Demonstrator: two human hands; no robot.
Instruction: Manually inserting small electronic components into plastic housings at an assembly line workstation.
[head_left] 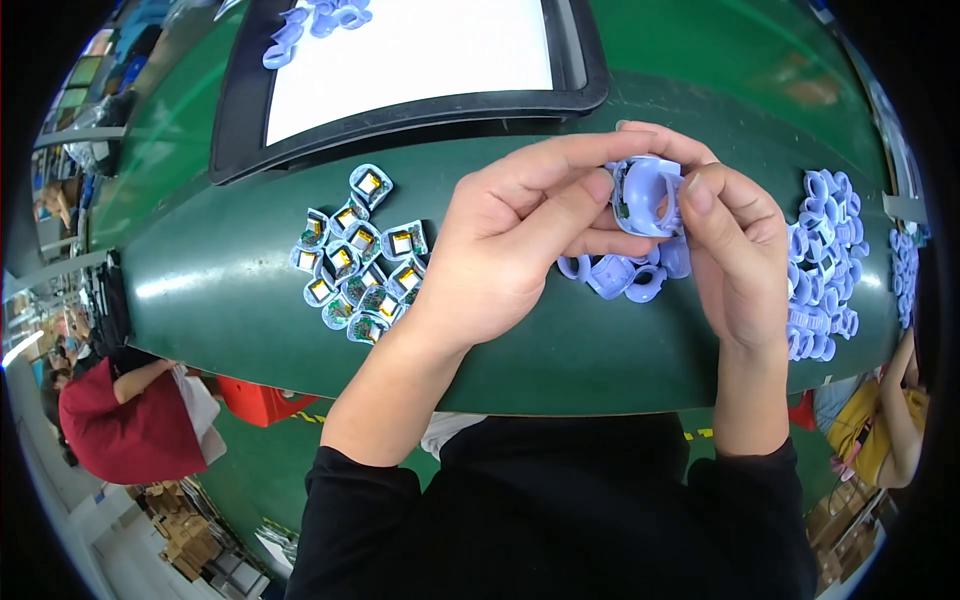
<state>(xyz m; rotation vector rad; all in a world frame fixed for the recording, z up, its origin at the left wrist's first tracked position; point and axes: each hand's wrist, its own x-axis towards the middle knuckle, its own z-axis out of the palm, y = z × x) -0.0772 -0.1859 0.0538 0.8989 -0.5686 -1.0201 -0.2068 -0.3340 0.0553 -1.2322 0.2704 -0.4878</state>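
Observation:
Between my two hands, above the green table, is a rounded light-purple plastic housing [648, 195] with an opening on its right side. A bit of green circuit board shows at its left edge. My left hand [535, 215] pinches it from the left with thumb and fingers. From the right, my right hand [728, 225] grips it, thumb against the rim. Below the hands lie several purple plastic shells [612, 275], partly hidden by my fingers. To the left rests a cluster of half-shells fitted with circuit boards [362, 238], each with a white and yellow part.
A black-framed tray [420, 118] with a white bottom stands at the back, with purple pieces [322, 18] in its far left corner. A large pile of purple shells [825, 255] covers the right side of the green table [520, 375]. People sit at both sides.

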